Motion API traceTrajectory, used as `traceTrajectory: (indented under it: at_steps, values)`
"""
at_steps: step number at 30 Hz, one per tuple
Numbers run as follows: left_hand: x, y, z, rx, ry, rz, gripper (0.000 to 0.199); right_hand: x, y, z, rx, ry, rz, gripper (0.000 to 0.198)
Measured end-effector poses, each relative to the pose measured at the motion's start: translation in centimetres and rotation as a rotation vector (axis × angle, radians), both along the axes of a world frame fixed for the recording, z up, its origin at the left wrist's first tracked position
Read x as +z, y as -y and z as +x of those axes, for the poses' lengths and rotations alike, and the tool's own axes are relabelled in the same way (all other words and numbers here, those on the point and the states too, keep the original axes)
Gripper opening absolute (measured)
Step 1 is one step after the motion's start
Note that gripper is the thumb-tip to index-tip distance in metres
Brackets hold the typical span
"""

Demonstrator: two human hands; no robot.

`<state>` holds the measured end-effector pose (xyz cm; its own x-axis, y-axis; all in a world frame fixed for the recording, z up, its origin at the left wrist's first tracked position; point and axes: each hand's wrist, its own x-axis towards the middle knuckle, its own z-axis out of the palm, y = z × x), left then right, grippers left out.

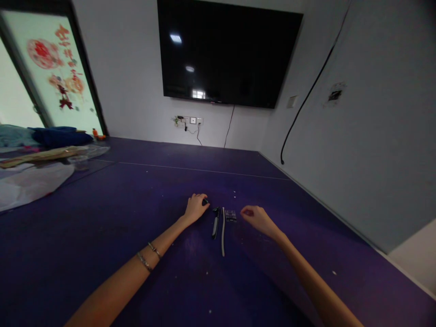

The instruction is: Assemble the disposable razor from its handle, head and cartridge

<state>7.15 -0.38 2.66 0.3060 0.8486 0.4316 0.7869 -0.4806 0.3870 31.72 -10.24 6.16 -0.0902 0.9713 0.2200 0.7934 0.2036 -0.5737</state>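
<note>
My left hand is closed around a small black object, mostly hidden by the fingers, on the purple surface. Just right of it lies a slim black-and-grey tool with a wider head at its far end. A short grey cable runs alongside that tool, slightly curved. Beside the cable's far end sits a small group of clear plastic pieces. My right hand is to the right of these pieces, fingers curled with thumb and fingertips together. Whether anything is between them is too small to see.
Purple flooring stretches to the walls. At far left lie folded blue cloth and a white plastic bag. A black cable hangs down the right wall. A television hangs above wall sockets.
</note>
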Motion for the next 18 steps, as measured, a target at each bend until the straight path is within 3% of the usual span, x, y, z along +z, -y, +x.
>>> traceTrajectory:
  at_steps: [5, 11, 18]
  values:
    - [2.5, 1.6, 0.2, -0.211, 0.286, 0.053, 0.031, 1.5, 0.5, -1.7, 0.113, -0.031, 0.198, 0.026]
    - [5.7, 5.1, 0.3, -0.423, 0.35, -0.075, 0.041, 3.3, 1.7, -4.0, 0.232, 0.06, 0.301, 0.038]
    - [5.9, 6.6, 0.0, -0.475, 0.336, -0.104, 0.047, 4.0, 2.5, -5.5, 0.262, 0.303, 0.442, 0.034]
